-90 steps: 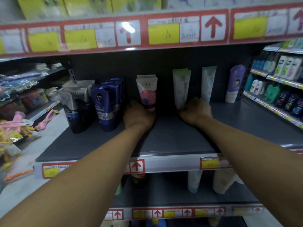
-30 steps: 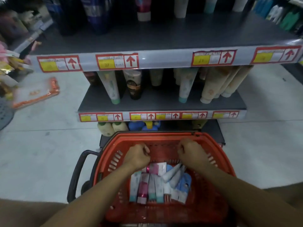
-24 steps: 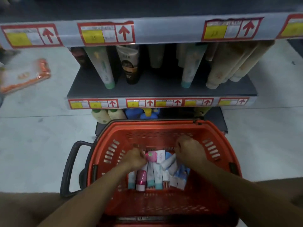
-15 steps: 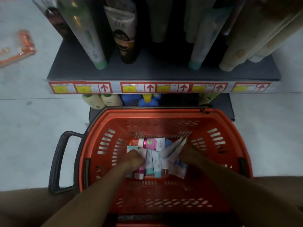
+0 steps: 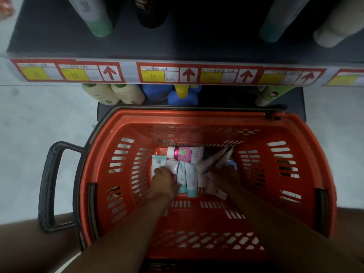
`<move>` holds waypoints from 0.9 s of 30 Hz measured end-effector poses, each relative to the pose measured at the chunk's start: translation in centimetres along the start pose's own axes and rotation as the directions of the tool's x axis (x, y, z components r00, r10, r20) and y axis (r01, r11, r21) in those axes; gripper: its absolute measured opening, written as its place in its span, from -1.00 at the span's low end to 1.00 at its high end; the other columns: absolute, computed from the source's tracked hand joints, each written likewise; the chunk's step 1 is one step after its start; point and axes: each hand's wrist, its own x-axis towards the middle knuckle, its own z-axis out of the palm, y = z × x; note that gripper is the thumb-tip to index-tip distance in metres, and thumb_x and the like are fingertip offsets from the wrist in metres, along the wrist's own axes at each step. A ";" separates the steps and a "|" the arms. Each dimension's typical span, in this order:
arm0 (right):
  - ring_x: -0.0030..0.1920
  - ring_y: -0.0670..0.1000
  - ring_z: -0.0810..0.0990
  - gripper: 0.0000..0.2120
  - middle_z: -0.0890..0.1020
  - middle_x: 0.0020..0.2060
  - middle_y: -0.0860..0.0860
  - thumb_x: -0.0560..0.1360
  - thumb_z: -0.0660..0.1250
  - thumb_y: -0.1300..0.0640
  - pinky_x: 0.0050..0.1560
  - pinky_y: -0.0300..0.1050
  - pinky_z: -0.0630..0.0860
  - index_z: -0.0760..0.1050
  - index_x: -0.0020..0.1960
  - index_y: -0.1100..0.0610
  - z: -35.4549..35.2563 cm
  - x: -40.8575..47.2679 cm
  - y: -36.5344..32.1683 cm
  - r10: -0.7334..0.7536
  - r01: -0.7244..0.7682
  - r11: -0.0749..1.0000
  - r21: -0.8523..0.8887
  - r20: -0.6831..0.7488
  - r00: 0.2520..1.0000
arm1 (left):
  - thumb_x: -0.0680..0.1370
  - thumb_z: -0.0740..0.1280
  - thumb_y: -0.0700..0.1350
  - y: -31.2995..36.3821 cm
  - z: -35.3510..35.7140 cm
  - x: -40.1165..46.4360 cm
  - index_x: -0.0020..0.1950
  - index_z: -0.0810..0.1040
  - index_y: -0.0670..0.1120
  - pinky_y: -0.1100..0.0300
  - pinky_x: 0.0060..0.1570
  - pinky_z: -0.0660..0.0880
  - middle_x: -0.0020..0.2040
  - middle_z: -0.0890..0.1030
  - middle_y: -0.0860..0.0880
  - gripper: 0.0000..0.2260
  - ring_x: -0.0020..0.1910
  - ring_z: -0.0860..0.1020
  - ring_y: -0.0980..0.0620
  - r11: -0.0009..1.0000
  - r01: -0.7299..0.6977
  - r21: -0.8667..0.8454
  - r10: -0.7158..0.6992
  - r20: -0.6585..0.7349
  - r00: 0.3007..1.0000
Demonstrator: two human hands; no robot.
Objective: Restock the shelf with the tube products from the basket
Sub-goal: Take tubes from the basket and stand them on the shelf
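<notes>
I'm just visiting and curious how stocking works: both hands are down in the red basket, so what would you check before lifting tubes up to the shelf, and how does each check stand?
1. Tubes left to take: ok, a pile of tubes lies on the floor of the basket.
2. Left hand on a tube: ok, it rests on the pile's left side; firm grip cannot tell.
3. Right hand grip: cannot tell, its fingers are hidden among the pale tubes.
4. Pink tube free: ok, it lies crosswise beyond both hands, untouched.
5. Room on the target shelf: cannot tell, only the lower shelf's edge shows.
</notes>
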 end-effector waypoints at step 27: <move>-0.13 0.13 0.71 -0.53 0.69 -0.13 0.15 0.15 0.49 0.20 -0.30 -0.01 0.65 0.60 0.06 0.14 -4.6 -3.4 0.4 -0.117 0.135 0.988 -0.071 0.216 0.969 | 0.35 0.48 -0.29 0.9 -5.0 -1.8 0.09 0.68 -0.12 -0.24 0.05 0.67 -0.02 0.76 -0.15 -0.67 0.01 0.73 -0.21 0.667 0.242 -0.705 -0.022 0.306 0.952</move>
